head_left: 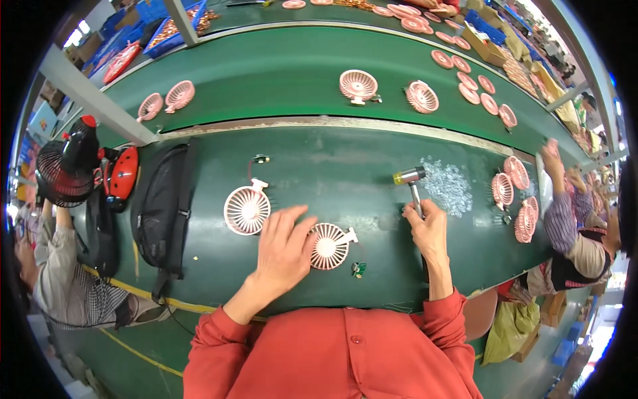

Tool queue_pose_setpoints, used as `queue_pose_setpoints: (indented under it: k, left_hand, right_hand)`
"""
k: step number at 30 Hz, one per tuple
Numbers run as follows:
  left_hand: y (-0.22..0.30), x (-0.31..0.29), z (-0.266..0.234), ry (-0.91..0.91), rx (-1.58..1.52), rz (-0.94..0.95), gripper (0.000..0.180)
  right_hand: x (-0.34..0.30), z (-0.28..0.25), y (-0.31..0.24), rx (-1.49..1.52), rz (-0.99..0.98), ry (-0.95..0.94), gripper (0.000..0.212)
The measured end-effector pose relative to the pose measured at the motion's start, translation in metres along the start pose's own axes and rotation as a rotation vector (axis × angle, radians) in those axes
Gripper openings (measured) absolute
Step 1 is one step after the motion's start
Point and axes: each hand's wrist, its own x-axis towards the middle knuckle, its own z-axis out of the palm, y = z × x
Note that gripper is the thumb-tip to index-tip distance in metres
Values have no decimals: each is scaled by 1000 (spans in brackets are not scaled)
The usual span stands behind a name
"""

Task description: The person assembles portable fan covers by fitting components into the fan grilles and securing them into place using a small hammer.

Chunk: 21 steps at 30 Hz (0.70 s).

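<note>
My right hand (428,229) is closed round the handle of a small mallet (409,175), whose yellow-and-dark head points away from me over the green table. My left hand (286,246) lies with fingers apart, between two pink round fan housings. One fan housing (246,211) is just left of its fingers, with a small circuit board (262,159) wired above it. The other fan housing (328,247) touches or sits under the fingertips on the right; I cannot tell which. A green circuit board (359,269) lies beside that one. Small clear pieces (446,186) are scattered beyond my right hand.
A black bag (161,206) and a black-and-red fan (66,163) stand at left. Several pink housings (503,190) are at right. Across the back runs a green conveyor belt (266,80) carrying more pink parts. Other people sit at both sides.
</note>
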Motion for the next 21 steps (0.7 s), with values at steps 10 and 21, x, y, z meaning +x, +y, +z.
queue_pose_setpoints:
  k: [10, 21]
  left_hand:
    - [-68, -1, -33, -13, 360, -147, 61]
    - [-82, -5, -51, 116, 549, -193, 38]
  right_hand:
    - [4, 0, -7, -107, -29, 41, 18]
    - [4, -6, -15, 208, 157, -14, 10]
